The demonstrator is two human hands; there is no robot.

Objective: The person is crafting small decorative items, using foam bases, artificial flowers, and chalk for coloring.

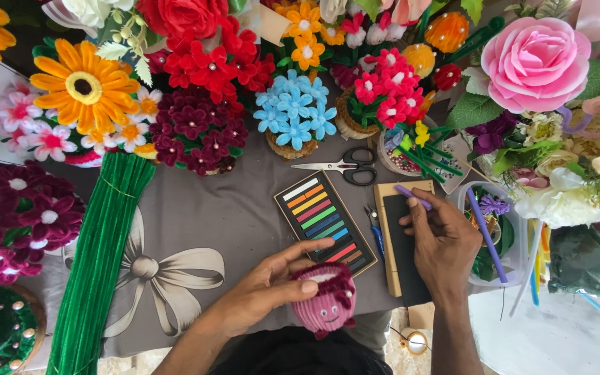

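At the bench's near edge, your left hand [262,292] grips a finished-looking pink pipe-cleaner figure [326,300] while your right hand [441,239] pinches a purple chalk stick [412,196] over a dark board [405,243], colouring apparently unstarted.

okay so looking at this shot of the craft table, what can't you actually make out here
- Head view: the lower part of the pink fuzzy figure is hidden by the person's dark clothing; part of its left side by the left hand.
- How far the purple stick runs is hidden inside the right hand.
- The dark board under that hand is partly covered.
- The green pipe cleaner bundle is cut off by the bottom edge.
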